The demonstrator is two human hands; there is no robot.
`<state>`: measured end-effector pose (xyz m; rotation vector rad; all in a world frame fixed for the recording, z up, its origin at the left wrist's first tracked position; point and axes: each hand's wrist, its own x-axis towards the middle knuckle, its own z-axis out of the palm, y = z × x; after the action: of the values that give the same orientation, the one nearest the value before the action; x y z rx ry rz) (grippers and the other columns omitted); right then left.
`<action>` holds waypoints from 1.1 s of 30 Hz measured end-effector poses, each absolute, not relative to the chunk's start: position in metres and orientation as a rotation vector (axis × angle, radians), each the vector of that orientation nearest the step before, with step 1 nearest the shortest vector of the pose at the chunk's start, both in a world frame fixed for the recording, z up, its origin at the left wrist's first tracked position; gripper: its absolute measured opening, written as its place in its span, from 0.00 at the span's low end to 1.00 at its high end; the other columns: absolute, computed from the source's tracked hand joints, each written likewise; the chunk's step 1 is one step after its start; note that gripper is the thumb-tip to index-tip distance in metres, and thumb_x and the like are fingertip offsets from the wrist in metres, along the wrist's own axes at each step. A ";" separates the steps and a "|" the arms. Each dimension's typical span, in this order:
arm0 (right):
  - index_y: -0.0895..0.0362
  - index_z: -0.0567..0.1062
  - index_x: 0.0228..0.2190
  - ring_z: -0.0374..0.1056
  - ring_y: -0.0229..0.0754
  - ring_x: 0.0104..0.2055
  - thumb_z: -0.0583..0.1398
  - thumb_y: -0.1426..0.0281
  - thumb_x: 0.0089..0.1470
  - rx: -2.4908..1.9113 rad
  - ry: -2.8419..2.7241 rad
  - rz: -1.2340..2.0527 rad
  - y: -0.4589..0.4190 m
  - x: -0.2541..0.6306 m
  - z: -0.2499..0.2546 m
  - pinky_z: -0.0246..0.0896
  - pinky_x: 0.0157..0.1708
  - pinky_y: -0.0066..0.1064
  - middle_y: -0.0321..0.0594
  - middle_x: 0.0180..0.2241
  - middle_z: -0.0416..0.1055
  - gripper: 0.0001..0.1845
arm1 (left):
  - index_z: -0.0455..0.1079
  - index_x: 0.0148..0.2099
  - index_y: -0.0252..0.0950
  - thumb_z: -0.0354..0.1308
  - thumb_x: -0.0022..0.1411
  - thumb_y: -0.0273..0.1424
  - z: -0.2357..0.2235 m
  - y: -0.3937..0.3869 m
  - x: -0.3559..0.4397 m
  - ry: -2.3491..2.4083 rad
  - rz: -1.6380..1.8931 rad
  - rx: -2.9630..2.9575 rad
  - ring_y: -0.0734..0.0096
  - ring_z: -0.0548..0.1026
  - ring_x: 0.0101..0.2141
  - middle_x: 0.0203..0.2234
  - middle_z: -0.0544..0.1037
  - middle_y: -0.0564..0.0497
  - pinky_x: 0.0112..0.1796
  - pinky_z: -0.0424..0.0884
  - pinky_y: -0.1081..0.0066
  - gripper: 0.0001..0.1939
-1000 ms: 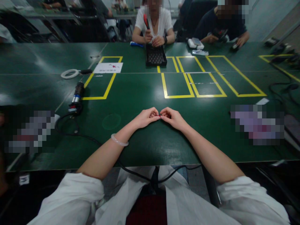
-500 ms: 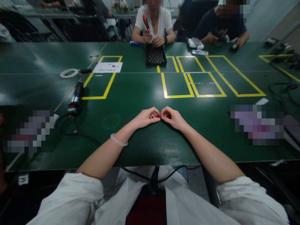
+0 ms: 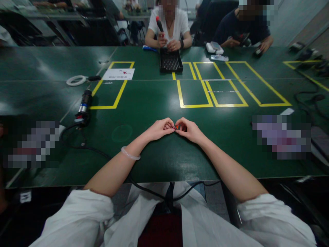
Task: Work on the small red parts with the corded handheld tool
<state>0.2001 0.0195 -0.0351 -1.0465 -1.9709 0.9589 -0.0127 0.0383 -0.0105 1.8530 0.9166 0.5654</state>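
Observation:
My left hand [image 3: 163, 128] and my right hand [image 3: 188, 129] meet fingertip to fingertip just above the green table. Between them is a small red and orange piece [image 3: 177, 127], mostly hidden by the fingers and too small to name. Both hands are closed in a pinch on it, the left with its other fingers curled inward. A pale bracelet [image 3: 130, 154] circles my left wrist.
Yellow tape [image 3: 196, 105] marks rectangles on the green table [image 3: 154, 164]. At left lie a black cylindrical tool [image 3: 85, 101] with a cable and a white paper sheet [image 3: 118, 73]. Opposite, a person holds a red-tipped tool [image 3: 159, 24] over a black tray [image 3: 171, 71].
The small piece between my fingertips has turned slightly and now shows orange. My hands stay in place. Across the table, the person's red-tipped tool has tilted a little.

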 end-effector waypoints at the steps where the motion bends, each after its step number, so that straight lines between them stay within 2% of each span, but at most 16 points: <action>1: 0.56 0.71 0.39 0.65 0.35 0.28 0.62 0.69 0.53 -1.045 -1.974 0.960 0.020 0.200 -0.036 0.59 0.30 0.28 0.37 0.35 0.73 0.11 | 0.68 0.41 0.33 0.61 0.59 0.38 -0.010 0.038 -0.013 0.917 0.566 1.849 0.72 0.72 0.31 0.30 0.73 0.51 0.35 0.68 0.71 0.14; 15: 0.57 0.73 0.41 0.66 0.36 0.29 0.60 0.66 0.55 -1.070 -1.917 1.009 0.019 0.199 -0.035 0.59 0.30 0.29 0.38 0.32 0.74 0.12 | 0.68 0.42 0.33 0.61 0.60 0.37 -0.014 0.038 -0.013 0.923 0.581 1.841 0.72 0.71 0.32 0.30 0.72 0.52 0.35 0.66 0.71 0.13; 25: 0.57 0.72 0.39 0.64 0.35 0.27 0.61 0.70 0.52 -1.052 -1.944 0.972 0.018 0.200 -0.033 0.57 0.29 0.28 0.36 0.32 0.73 0.10 | 0.67 0.45 0.33 0.61 0.60 0.38 -0.015 0.039 -0.013 0.903 0.605 1.811 0.71 0.73 0.36 0.34 0.74 0.49 0.38 0.68 0.70 0.16; 33: 0.56 0.71 0.39 0.65 0.35 0.29 0.61 0.71 0.53 -1.024 -1.972 0.963 0.019 0.200 -0.036 0.58 0.30 0.28 0.37 0.34 0.74 0.10 | 0.67 0.43 0.32 0.61 0.60 0.38 -0.017 0.040 -0.013 0.886 0.603 1.812 0.74 0.70 0.32 0.30 0.72 0.52 0.35 0.67 0.72 0.15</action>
<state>0.2001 0.0194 -0.0360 -1.0244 -1.9724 0.9630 -0.0132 0.0399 -0.0170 1.8121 0.8863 0.6028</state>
